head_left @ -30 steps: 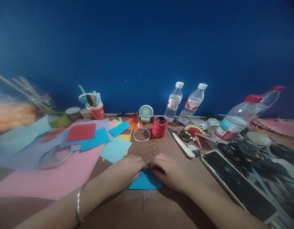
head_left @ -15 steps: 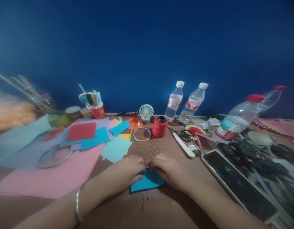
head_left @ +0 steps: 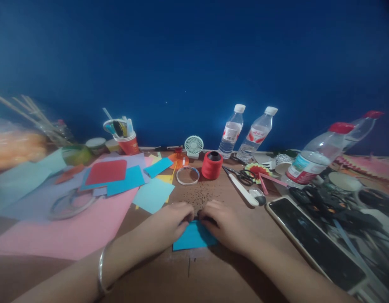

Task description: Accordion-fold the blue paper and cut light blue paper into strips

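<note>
A small sheet of blue paper [head_left: 193,239] lies on the brown table in front of me, its near edge showing. My left hand [head_left: 173,219] is closed at the paper's far left, fingers curled over its far edge. Mirroring it, my right hand [head_left: 225,224] pinches the far edge on the right. The hands nearly meet, and they hide the paper's far corners. Just beyond the fingertips, many tiny dark specks [head_left: 199,194] are scattered on the wood.
Coloured paper sheets [head_left: 90,223] spread to the left. Ahead stand a red thread spool [head_left: 211,166], a ring of tape [head_left: 187,176] and a small fan [head_left: 193,145]. Scissors [head_left: 241,174], a white-handled knife [head_left: 243,190], a phone [head_left: 314,240] and bottles [head_left: 311,164] are to the right.
Both hands have shifted only slightly at the far edge of the blue paper, with the fingers curled a little more. The paper stays in nearly the same place.
</note>
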A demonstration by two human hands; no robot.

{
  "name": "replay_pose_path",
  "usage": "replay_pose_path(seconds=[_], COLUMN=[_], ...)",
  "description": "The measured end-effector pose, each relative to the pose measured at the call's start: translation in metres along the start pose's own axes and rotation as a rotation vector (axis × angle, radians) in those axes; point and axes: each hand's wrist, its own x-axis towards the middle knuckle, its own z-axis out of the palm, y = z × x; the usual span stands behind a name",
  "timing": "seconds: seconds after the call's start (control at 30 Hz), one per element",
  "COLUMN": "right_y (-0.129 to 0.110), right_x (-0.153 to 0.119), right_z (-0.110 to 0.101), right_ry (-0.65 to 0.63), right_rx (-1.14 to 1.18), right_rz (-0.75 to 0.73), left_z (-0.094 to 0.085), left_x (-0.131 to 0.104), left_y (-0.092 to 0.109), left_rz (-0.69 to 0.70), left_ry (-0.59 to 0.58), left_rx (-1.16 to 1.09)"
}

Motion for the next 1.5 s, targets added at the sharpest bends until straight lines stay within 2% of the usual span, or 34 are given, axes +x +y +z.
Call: replay_pose_path(seconds=[0.2, 0.47, 0.7, 1.1, 1.5], right_y=[0.0047, 0.0021, 0.0056, 0.0082, 0.0073], right_x=[-0.0005, 0.0001, 0.0023, 0.0002, -0.0015], right_z=[0.0026, -0.0025, 0.0001, 0.0004, 0.0020], right_ry=[0.131, 0.173, 0.213, 0.265, 0.288], right_rx=[0.213, 0.421, 0.591, 0.725, 0.750], right_rz=[0.112, 0.208, 0.291, 0.293, 0.265], left_z=[-0.0034, -0.0054, -0.0060, -0.0063, -0.0052], left_x=[0.0021, 0.0003, -0.0003, 0.0025, 0.0021], left_y=[-0.0017, -0.0010, -0.0022, -0.0059, -0.0032], left_rz=[-0.050, -0.016, -0.084, -0.151, -0.137], left_ry=[0.078, 0.124, 0.149, 0.161, 0.234], left_rx=[-0.121, -0.266, -0.360, -0.504, -0.487])
